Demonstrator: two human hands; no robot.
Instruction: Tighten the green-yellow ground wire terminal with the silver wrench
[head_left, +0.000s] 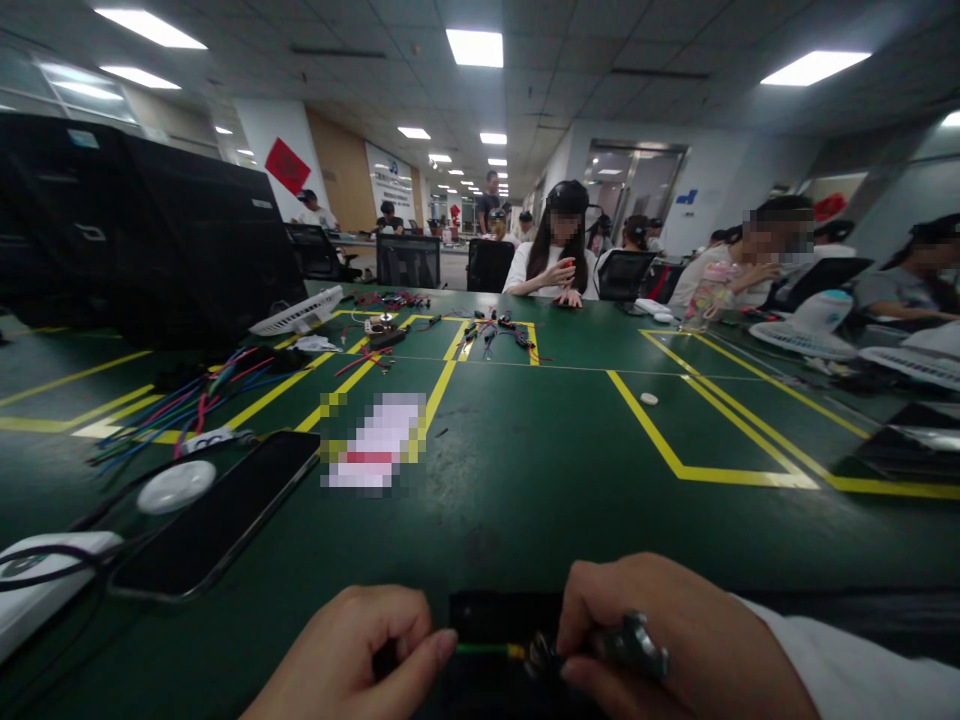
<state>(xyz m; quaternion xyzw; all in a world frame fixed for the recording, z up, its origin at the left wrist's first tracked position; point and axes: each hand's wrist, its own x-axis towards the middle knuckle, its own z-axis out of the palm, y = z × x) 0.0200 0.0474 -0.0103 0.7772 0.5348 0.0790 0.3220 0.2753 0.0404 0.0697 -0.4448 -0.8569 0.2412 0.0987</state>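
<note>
Dark green tabletop (517, 500), yellow-taped. White wall banner (390, 185), eleven o'clock: lettering too small to read. Right hand (660, 625), five o'clock: knuckles up, fingers closed round dark-and-silver metal tool (643, 645). Left hand (367, 645), seven o'clock: thumb and forefinger pinching thin green yellow-tipped wire (486, 650), six o'clock, between hands.

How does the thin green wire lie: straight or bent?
Straight where visible: the green wire runs unbent from the left hand to a small yellow piece.
</note>
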